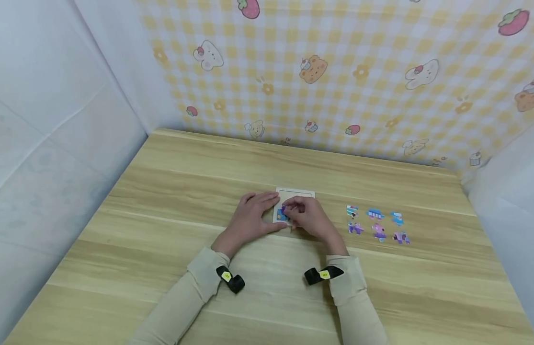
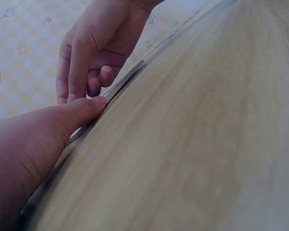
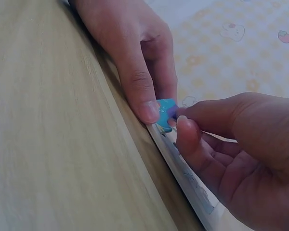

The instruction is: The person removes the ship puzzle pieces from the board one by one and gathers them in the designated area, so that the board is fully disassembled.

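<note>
A small pale puzzle board [image 1: 307,192] lies on the table in the head view. My left hand [image 1: 249,216] rests at its left side, fingers on the left edge and thumb along the near edge. Over the board, my right hand [image 1: 312,218] pinches a purple and blue puzzle piece [image 3: 170,110] between thumb and index finger. That piece is close to the left thumb [image 3: 148,111] in the right wrist view. Blue artwork [image 1: 280,215] shows at the board's near left corner. In the left wrist view the fingers hide the piece.
Right of the board, several loose puzzle pieces [image 1: 379,232] lie in two rows on the wooden table [image 1: 163,191]. Behind the table hangs a yellow checked cloth [image 1: 284,103]. White sheets [image 1: 42,143] hang at the sides.
</note>
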The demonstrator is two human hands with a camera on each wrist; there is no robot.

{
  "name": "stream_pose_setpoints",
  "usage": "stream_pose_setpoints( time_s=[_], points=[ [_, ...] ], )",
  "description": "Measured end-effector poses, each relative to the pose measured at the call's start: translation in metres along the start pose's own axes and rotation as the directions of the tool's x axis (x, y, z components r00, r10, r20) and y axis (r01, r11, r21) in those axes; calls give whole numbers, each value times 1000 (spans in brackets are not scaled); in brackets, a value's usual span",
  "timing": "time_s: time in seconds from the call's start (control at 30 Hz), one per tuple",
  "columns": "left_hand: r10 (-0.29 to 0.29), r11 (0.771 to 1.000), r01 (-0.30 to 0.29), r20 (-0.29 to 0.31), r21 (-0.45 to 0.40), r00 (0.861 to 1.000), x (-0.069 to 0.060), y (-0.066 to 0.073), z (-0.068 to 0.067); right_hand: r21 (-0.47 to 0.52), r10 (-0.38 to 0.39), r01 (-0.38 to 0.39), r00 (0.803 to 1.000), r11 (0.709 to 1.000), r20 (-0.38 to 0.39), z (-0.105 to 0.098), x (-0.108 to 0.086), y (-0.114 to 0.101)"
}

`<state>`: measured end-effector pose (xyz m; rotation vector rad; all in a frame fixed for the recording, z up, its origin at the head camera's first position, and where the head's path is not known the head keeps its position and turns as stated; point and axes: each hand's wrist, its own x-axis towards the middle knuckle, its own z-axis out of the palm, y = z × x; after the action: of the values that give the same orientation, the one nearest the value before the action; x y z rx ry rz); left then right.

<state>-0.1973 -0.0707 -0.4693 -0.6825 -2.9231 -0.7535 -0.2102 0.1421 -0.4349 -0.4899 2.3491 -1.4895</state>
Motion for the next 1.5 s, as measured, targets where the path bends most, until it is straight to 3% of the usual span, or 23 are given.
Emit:
stream_pose_setpoints(
  time_s=[0.17, 0.37, 0.47, 0.73, 0.93, 1.17, 1.5],
  points=[
    [-2, 1000, 2, 13, -11, 1000, 0, 2, 1, -37, -11, 11, 1000, 999, 7, -3, -5, -1],
    [1, 1000, -1, 14, -6, 1000, 0, 1, 2, -65, 3, -10, 995, 998, -99, -15, -20, -4],
    [-6, 1000, 6, 2, -5, 1000, -2, -2, 1, -86, 9, -18, 994, 996, -108, -28, -36, -1],
    [-10, 1000, 10, -27, -1, 1000, -6, -7, -6, -101, 4, -6, 1000, 995, -20, -77, -96, 28],
    [1, 1000, -1, -22, 11, 1000, -5, -9, -7, -78, 75, -80, 995, 994, -63, -106, -128, 44],
    [15, 1000, -15, -12, -1, 1000, -3, -5, -4, -67, 138, -150, 978, 986, -154, -111, -138, 52],
    [13, 1000, -13, -4, -18, 1000, -2, -1, -1, -141, 177, -212, 958, 967, -225, -104, -140, 57]
  ],
)
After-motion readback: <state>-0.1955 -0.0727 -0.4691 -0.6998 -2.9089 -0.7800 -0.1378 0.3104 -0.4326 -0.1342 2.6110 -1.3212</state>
